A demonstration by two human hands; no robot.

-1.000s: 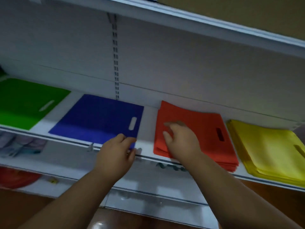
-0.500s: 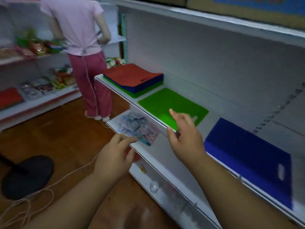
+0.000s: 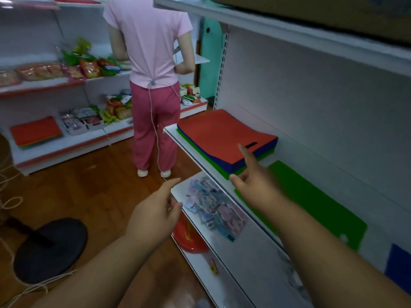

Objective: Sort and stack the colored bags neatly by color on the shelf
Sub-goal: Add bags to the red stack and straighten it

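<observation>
Hands are held out empty in front of the white shelf (image 3: 191,150). The right hand (image 3: 255,185) is raised over the shelf's front edge with its fingers spread and loosely extended, the forefinger pointed toward the mixed stack of bags (image 3: 224,138); nothing is gripped, and whether a fingertip touches the stack cannot be told because of blur. The left hand (image 3: 155,214) is kept off the shelf, below its front edge and over the wooden floor (image 3: 89,196), its fingers relaxed and slightly bent, the thumb apart, with nothing held.

The mixed stack is seen at the far end of the shelf, an orange-red bag on top, blue bags beneath it and green at the bottom. Nearer on the same shelf a single green bag (image 3: 311,207) is laid flat, just beside the stack, and a corner of a blue bag (image 3: 398,270) is visible nearer still. On the lower shelf board, packets (image 3: 213,207) in clear wrapping are piled. Beyond the shelf's far end a person in a pink top (image 3: 151,52) is stood facing away.
</observation>
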